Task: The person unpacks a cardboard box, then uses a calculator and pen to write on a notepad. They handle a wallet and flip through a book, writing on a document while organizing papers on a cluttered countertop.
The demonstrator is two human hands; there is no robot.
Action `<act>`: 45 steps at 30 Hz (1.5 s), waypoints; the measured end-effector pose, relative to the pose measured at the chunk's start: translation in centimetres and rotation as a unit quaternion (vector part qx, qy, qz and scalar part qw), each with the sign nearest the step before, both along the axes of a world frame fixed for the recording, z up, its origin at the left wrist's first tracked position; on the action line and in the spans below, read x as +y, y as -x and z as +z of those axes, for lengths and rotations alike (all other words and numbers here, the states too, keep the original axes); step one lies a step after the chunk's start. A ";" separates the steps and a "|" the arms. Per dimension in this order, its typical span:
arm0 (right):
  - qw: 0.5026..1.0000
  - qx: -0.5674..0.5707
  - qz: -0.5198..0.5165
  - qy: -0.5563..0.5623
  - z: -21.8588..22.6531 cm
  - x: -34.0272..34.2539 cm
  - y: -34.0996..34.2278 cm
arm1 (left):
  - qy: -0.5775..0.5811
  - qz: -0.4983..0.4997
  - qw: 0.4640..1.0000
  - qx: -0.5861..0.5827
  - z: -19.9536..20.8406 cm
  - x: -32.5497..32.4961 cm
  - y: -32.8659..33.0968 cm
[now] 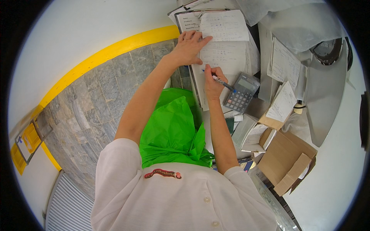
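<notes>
A blue-and-clear pen slants over the left part of a handwritten sheet, its tip at the paper; whether it touches is unclear. The right hand has its grip pinched around the pen. The left hand lies at the sheet's left edge, grip spread wide, holding nothing visible. Just right of the right hand sits a dark calculator, tilted. Farther right are upright handwritten papers and an open cardboard box. Green plastic lies between the forearms, beside grey floor tiles.
</notes>
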State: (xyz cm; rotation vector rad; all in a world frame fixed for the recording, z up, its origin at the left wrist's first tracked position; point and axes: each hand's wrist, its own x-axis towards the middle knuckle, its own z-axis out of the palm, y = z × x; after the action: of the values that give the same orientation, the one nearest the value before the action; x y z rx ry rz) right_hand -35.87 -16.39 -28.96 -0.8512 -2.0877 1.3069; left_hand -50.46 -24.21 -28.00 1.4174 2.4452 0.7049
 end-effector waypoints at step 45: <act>0.974 0.063 -0.172 0.136 0.9 1.9 -1.2 | 0.023 0.003 0.999 -0.034 0.5 0.1 0.0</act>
State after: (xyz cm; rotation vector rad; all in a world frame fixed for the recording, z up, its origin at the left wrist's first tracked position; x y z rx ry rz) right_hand -34.67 -14.46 -28.08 -1.1543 -1.5969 1.4278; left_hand -50.47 -24.08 -27.54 1.3470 2.3982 0.6817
